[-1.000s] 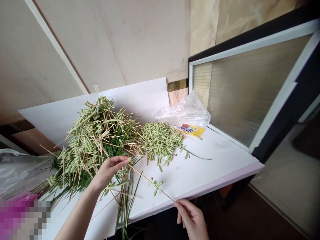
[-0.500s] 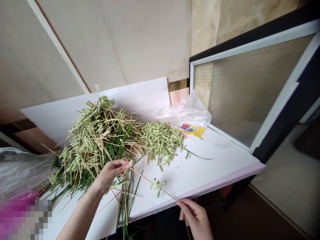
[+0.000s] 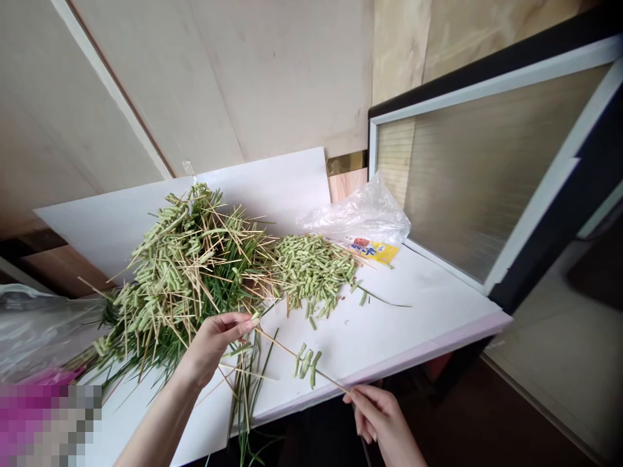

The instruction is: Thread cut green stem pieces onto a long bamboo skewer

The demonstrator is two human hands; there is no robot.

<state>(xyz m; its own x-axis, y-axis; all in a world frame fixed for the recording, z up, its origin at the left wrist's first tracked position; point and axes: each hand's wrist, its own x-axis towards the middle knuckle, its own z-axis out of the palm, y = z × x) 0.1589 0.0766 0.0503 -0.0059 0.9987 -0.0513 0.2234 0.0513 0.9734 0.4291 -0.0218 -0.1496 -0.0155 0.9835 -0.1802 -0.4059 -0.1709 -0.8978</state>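
Head view: my left hand [image 3: 214, 347] is clamped on one end of a wooden skewer [image 3: 282, 346], my right hand [image 3: 382, 415] on the other; green pod segments [image 3: 305, 363] sit midway along it, over the white table [image 3: 413, 305].

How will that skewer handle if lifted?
The thin wooden skewer is probably light and stiff: it runs straight from the left hand to the right hand. So slender, it may snap if bent, and could roll on the smooth white board.
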